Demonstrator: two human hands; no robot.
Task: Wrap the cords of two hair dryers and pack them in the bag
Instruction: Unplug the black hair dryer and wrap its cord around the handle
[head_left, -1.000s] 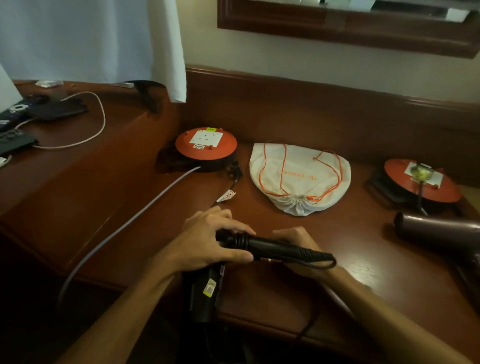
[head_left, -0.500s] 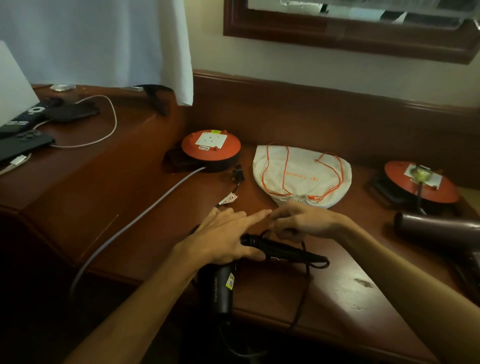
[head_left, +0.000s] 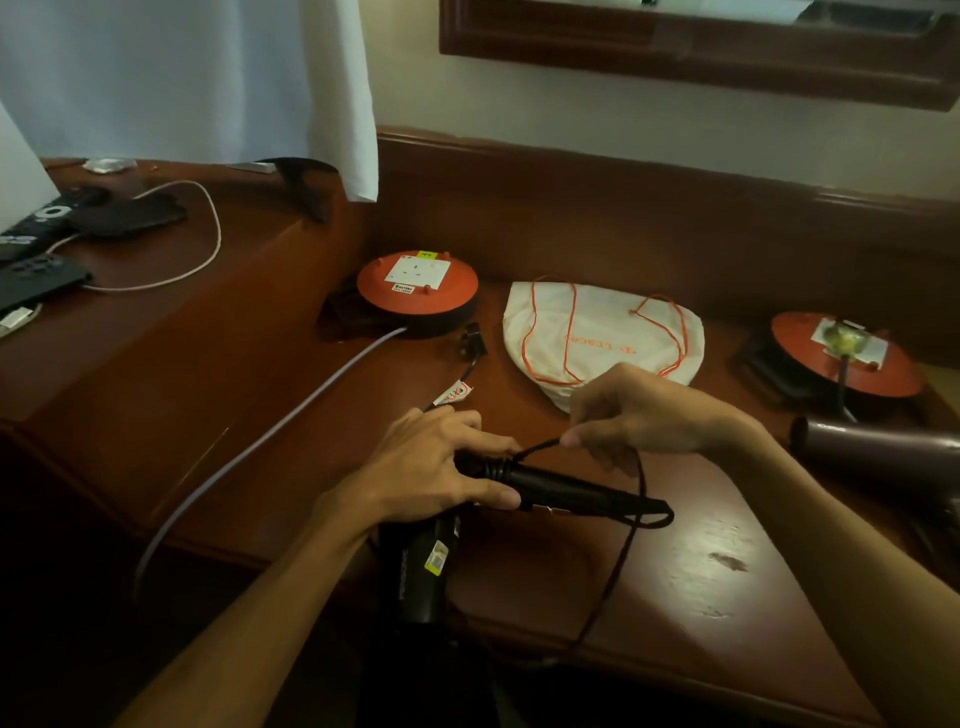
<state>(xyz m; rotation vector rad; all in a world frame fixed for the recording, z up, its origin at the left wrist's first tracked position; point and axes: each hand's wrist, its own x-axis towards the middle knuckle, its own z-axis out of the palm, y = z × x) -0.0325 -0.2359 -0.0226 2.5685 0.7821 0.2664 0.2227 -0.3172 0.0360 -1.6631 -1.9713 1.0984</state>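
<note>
Winding goes on: the right hand (head_left: 644, 415), which half a second ago met the left over the handle, now pinches the black cord (head_left: 537, 446) and draws it taut up and right, with a few turns already on the handle. The left hand (head_left: 436, 467) clamps the black hair dryer (head_left: 561, 488) at the near edge of the desk (head_left: 727, 571), its barrel overhanging. One dryer is part-wrapped, I judge; slack cord trails off the near edge. The second dryer (head_left: 878, 452) lies right, the drawstring bag (head_left: 597, 332) far, closed. Open room lies near-right.
</note>
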